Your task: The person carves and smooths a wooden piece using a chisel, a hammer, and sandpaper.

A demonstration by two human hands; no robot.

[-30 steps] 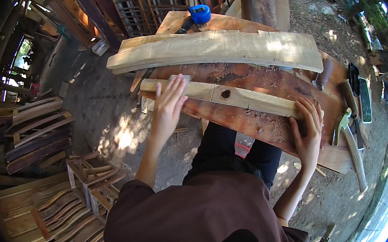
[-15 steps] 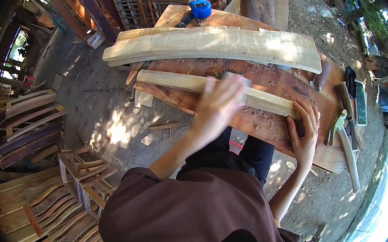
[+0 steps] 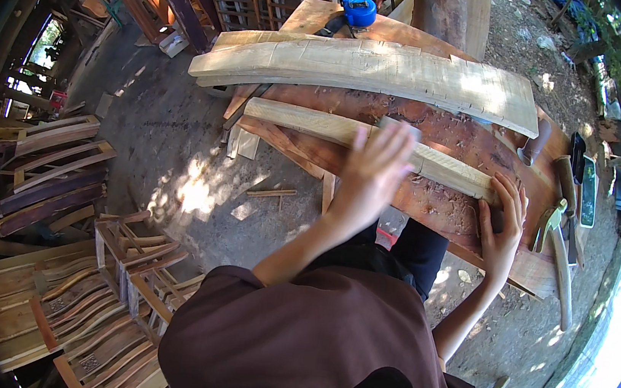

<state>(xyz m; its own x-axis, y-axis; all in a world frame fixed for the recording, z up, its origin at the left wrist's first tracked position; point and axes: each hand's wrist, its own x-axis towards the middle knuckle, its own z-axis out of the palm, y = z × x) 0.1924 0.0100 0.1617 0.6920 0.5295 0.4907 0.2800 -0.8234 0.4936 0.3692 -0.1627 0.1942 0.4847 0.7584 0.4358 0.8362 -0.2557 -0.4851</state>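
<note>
A narrow, slightly curved pale wooden bar (image 3: 303,120) lies along the near side of the workbench (image 3: 432,200). My left hand (image 3: 374,171) is over its middle, palm down, pressing a small grey sanding pad (image 3: 401,126) against the top; the hand hides most of the pad. At the bar's right end, my right hand (image 3: 505,224) grips it, fingers on top and thumb at the near side. Beyond the bar lies a wider curved plank (image 3: 370,70) with small notches along its far edge.
A blue tape measure (image 3: 359,12) sits at the bench's far edge. On the right lie a hammer (image 3: 560,253), a wooden-handled tool (image 3: 564,175) and a phone-like dark slab (image 3: 589,191). Wood shavings dot the bench. Curved slats (image 3: 53,165) and chair frames (image 3: 134,266) are stacked at left.
The view has shifted, so the bench and bar sit farther right and more slanted. My left hand stays on the pad at mid-bar, and my right hand keeps hold of the end.
</note>
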